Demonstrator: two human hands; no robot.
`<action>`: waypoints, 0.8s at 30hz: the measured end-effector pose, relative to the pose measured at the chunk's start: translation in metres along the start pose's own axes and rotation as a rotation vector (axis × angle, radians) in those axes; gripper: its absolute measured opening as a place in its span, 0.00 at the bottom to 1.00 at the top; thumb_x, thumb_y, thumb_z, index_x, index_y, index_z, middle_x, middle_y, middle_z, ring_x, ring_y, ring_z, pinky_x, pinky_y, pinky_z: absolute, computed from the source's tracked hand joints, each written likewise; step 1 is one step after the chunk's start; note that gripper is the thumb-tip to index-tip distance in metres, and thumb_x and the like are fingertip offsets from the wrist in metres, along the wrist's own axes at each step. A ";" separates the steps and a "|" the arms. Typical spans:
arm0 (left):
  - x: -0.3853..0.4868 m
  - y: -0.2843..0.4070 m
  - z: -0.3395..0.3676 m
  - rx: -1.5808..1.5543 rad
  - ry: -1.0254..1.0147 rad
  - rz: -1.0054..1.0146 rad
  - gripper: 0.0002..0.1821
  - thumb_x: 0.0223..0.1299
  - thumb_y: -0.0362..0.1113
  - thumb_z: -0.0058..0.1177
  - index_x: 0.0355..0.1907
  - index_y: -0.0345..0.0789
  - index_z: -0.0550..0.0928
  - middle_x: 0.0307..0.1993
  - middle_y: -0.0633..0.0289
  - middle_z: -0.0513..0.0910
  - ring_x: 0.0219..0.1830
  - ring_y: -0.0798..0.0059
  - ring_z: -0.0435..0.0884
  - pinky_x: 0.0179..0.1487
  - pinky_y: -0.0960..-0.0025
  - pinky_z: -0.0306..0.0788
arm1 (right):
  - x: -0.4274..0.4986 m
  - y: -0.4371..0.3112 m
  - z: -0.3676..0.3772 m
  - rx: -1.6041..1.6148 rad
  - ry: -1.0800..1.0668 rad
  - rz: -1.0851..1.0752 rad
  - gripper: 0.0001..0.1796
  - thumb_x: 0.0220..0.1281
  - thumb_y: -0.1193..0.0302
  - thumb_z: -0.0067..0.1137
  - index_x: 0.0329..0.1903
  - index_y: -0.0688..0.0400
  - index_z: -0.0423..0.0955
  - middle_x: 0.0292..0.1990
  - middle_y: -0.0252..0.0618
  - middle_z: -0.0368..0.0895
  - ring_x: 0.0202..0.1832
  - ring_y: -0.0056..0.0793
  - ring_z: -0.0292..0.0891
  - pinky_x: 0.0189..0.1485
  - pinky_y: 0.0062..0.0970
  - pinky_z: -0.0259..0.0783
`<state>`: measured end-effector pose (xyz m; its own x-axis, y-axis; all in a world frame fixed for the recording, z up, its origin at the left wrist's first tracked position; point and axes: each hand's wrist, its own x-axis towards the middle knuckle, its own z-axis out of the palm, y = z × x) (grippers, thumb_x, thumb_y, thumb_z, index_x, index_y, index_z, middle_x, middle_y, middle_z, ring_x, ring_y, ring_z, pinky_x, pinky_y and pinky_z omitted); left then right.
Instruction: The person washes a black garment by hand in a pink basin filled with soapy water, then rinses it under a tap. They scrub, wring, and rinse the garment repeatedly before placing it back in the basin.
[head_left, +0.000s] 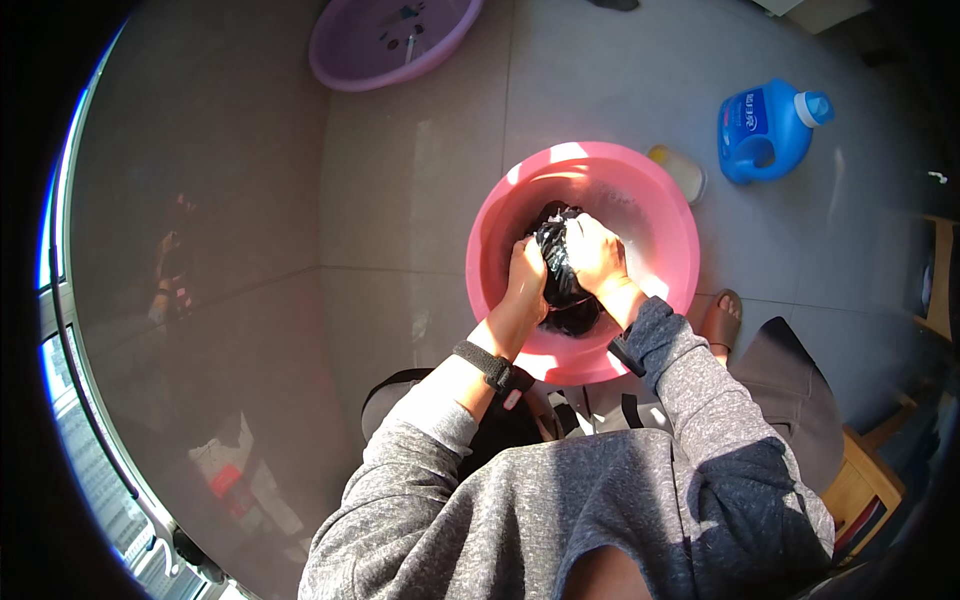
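Observation:
A pink plastic basin (486, 259) stands on the tiled floor before me, with some foam along its inner far side. Inside it, a wet black cloth (556, 259) is bunched up between my hands. My left hand (529, 274) grips the cloth from the left side. From the right, my right hand (596, 253) is closed over the upper part of the same cloth. Part of the cloth hangs to the basin's bottom below my hands. What piece of clothing it may be cannot be made out.
A blue detergent jug (772, 135) lies or stands right of the basin. A pale cup-like container (682, 176) touches or nears the basin's right rim. A purple basin (322, 64) sits at the far left. Wooden furniture (862, 480) is at my right, a glossy wall (217, 225) at my left.

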<state>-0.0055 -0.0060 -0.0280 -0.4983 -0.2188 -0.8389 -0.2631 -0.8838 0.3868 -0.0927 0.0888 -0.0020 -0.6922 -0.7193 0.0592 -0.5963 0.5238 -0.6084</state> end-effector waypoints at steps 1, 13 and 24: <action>-0.003 0.001 0.003 0.059 0.037 0.001 0.22 0.69 0.50 0.41 0.54 0.35 0.70 0.46 0.58 0.77 0.46 0.66 0.76 0.46 0.60 0.73 | 0.006 0.015 0.003 0.028 -0.119 0.312 0.13 0.67 0.61 0.47 0.40 0.56 0.73 0.36 0.46 0.78 0.38 0.49 0.77 0.38 0.41 0.75; -0.008 0.020 0.010 0.511 0.088 0.328 0.37 0.62 0.47 0.55 0.70 0.38 0.58 0.67 0.47 0.60 0.70 0.55 0.57 0.68 0.45 0.53 | -0.028 0.089 0.027 0.227 -0.366 0.459 0.39 0.61 0.63 0.58 0.70 0.61 0.52 0.58 0.67 0.68 0.62 0.61 0.65 0.64 0.43 0.63; -0.020 0.030 0.019 0.419 -0.045 0.033 0.37 0.63 0.51 0.53 0.71 0.43 0.57 0.71 0.51 0.56 0.73 0.51 0.50 0.64 0.38 0.56 | -0.031 0.098 0.040 0.412 -0.216 0.809 0.32 0.58 0.78 0.44 0.68 0.61 0.58 0.56 0.56 0.72 0.60 0.49 0.67 0.61 0.37 0.65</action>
<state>-0.0195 -0.0198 0.0074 -0.5451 -0.2176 -0.8096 -0.5551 -0.6300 0.5431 -0.1138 0.1439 -0.0949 -0.7187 -0.2973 -0.6285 0.2539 0.7293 -0.6353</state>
